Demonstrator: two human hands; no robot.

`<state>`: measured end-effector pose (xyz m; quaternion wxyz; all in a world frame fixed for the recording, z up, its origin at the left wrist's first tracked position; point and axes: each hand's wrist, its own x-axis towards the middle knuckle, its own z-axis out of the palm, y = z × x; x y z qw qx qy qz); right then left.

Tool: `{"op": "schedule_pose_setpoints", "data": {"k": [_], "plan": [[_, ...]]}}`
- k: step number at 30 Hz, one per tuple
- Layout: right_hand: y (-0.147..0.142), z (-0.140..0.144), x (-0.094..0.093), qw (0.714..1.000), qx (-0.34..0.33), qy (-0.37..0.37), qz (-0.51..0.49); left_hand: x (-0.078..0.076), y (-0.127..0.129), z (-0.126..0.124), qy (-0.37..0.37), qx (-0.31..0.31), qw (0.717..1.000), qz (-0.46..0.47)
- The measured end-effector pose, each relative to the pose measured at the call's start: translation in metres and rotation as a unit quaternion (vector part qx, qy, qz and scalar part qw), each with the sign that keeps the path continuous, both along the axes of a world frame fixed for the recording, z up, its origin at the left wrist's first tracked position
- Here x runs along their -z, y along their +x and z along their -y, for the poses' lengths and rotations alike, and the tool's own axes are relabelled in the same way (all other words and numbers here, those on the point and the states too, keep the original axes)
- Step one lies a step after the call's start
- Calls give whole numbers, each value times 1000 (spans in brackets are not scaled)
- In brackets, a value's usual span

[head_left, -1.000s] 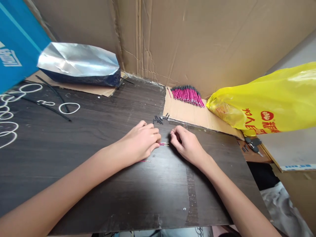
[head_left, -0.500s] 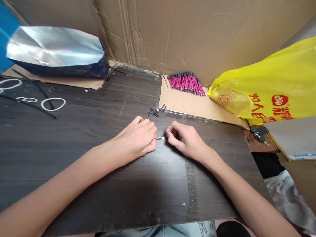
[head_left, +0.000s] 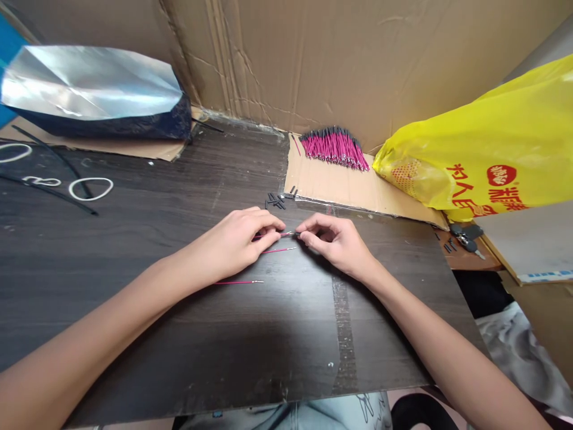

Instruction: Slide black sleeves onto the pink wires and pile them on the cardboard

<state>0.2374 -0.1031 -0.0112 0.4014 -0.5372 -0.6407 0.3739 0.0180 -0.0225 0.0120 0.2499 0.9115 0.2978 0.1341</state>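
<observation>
My left hand pinches a thin pink wire between thumb and forefinger, its silvery metal end pointing right. Facing it, my right hand pinches a small black tube piece at the tip of that metal end. Whether the tube is around the tip or only touching it, I cannot tell. A second pink wire lies on the table just below my left fingers. Another pink wire lies nearer me, partly under my left forearm. Several short black tube pieces lie beyond my hands.
A pile of pink wires with black ends rests on a cardboard sheet. At the right is a yellow plastic bag, with keys below it. A silver-lined bag, white loops and black tubing are at the left.
My left hand has opened out of its closed bunch and now pinches one wire at the fingertips. One wire now lies apart on the table below it. The view has shifted slightly.
</observation>
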Motion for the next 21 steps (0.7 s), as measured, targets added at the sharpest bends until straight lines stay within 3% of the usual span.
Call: {"op": "schedule_pose_setpoints", "data": {"k": [8, 21], "plan": [[0, 0, 3, 998, 35, -12, -42, -8, 0, 2, -54, -65, 996, -2], [-2, 2, 1, 999, 23, 19, -42, -9, 3, 7, -104, -52, 993, 13]]}}
